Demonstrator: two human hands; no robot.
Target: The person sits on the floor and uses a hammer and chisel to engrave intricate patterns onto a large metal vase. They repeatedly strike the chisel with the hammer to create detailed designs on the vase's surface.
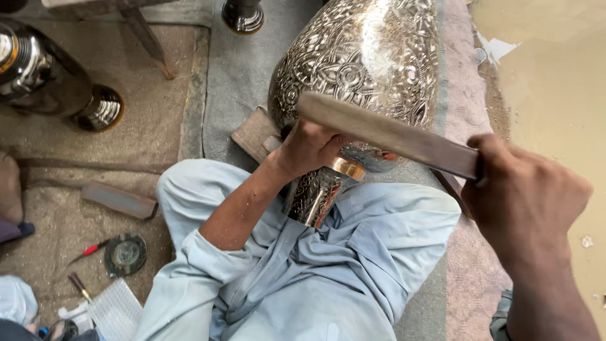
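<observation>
A large engraved silver metal vase [360, 57] lies tilted across my lap, its neck with a copper band [347, 167] pointing toward me. My left hand [309, 148] is closed against the vase near the neck; whatever it grips is hidden by the fingers. My right hand [524, 196] is shut on the end of a long flat wooden stick [385, 132], which reaches left across the vase body above my left hand. My legs in light blue cloth [328, 265] are folded under the vase.
A dark polished metal vessel [44, 76] lies at the far left on grey cloth. A flat metal bar [120, 200], a red-handled tool [91, 249], a round dark disc [125, 254] and a white pad [113, 309] lie at lower left. Another vessel base [243, 16] stands at top.
</observation>
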